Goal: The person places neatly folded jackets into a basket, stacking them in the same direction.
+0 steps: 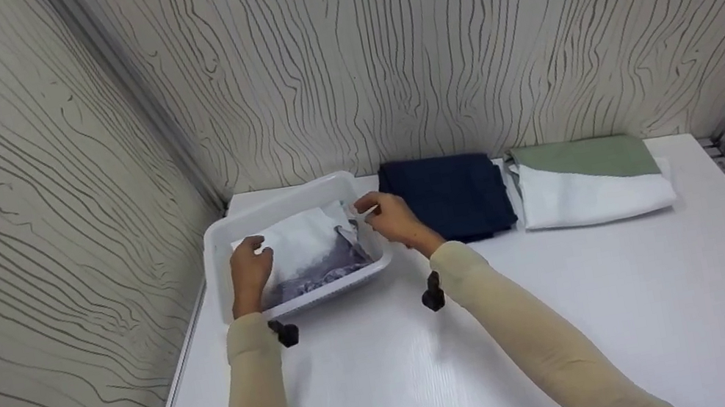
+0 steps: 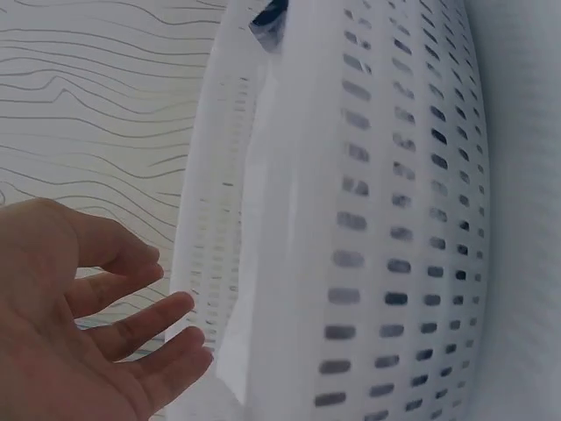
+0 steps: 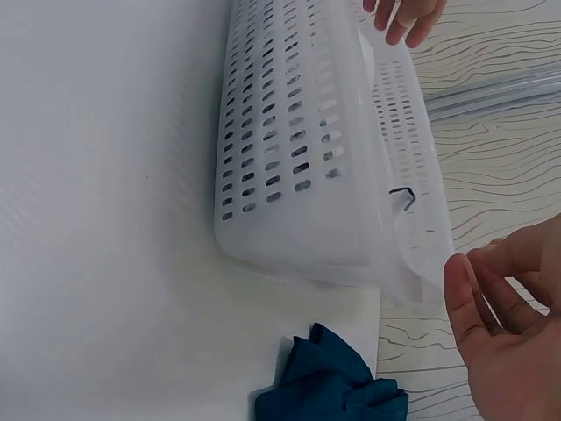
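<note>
Left hand [image 1: 250, 269] over left side of basket [image 1: 274, 210], fingers loosely bent, slightly parted, gripping nothing. Printed garment [image 1: 299, 244] folded inside, between both hands' fingers. Right hand [image 1: 397, 218] at right rim, fingertips narrow, nothing held. Navy cloth [image 1: 451, 195] just right of those fingers; green-and-white cloth [image 1: 587, 186] farther right.

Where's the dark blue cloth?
In the head view, the dark blue cloth lies near the back wall, with the white basket to its left and the green-and-white cloth to its right.
</note>
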Tool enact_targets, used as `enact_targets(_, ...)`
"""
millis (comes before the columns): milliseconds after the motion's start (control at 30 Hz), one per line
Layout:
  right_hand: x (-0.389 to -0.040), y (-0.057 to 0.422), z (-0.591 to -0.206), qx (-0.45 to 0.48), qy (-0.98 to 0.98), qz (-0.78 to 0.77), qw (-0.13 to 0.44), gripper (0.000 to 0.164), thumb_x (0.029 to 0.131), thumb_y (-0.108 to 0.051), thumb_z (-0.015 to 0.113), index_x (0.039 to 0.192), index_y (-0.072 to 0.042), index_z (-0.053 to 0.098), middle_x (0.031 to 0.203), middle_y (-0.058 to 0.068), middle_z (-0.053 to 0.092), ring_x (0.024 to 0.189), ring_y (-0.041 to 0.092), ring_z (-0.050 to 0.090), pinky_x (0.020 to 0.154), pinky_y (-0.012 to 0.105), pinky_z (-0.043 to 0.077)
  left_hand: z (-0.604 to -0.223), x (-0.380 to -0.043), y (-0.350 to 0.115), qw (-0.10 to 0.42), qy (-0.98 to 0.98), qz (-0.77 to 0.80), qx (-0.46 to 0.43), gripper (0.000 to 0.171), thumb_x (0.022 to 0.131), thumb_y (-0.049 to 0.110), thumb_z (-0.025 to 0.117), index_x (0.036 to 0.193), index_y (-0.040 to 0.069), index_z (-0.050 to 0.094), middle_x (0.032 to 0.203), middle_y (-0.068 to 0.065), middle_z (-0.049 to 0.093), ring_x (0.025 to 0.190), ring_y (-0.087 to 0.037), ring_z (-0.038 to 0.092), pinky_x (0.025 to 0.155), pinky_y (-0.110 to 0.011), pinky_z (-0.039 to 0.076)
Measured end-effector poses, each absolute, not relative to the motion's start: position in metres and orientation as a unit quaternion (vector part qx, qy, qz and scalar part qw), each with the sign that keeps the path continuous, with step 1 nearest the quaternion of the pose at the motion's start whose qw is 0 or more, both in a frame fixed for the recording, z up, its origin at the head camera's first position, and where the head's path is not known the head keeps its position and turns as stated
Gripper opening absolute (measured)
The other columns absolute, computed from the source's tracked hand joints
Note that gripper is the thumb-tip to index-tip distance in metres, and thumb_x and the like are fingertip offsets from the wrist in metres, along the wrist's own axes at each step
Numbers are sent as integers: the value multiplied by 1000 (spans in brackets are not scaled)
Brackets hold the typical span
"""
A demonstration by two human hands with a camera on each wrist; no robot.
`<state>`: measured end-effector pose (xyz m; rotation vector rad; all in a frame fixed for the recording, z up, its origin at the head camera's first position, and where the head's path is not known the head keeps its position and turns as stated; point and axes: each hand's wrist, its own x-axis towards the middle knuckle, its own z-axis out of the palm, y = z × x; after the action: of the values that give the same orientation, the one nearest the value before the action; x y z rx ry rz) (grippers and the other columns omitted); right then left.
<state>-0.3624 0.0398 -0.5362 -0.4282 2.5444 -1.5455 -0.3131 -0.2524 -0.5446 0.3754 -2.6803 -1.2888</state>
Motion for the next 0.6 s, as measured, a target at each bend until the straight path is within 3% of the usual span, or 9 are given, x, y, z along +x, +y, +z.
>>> enact_targets(167, -360, 54, -532, -145, 834, -530, 56, 34, 103, 2, 55, 135, -1, 68, 127, 21, 72, 109, 30, 70, 87, 36, 59, -531, -313, -225, 93, -873, -466, 105, 36, 106, 13, 56, 137, -3, 66, 131, -26, 69, 121, -40, 67, 101, -53, 54)
enact_targets(333, -359, 71, -531, -128, 821, -554, 48, 30, 106, -2, 59, 134, 3, 67, 119, 19, 72, 105, 34, 71, 86, 41, 61, -521, -313, -197, 123, -852, -505, 66, 24, 105, 11, 63, 124, -2, 72, 108, -21, 76, 95, -32, 77, 80, -38, 61)
enact_targets(467, -357, 89, -531, -120, 817, -562, 38, 28, 106, -3, 61, 132, 2, 69, 115, 19, 73, 99, 33, 72, 89, 48, 62, -514, -313, -176, 133, -836, -532, 35, 17, 105, 10, 66, 115, -2, 74, 94, -19, 76, 78, -30, 78, 65, -25, 59)
enact_targets(600, -355, 107, -529, -120, 820, -559, 21, 27, 106, -2, 61, 131, 2, 70, 113, 18, 73, 94, 28, 71, 89, 51, 62, -508, -314, -156, 129, -828, -546, 5, 19, 105, 10, 65, 113, -5, 75, 91, -22, 76, 78, -36, 78, 61, -20, 55)
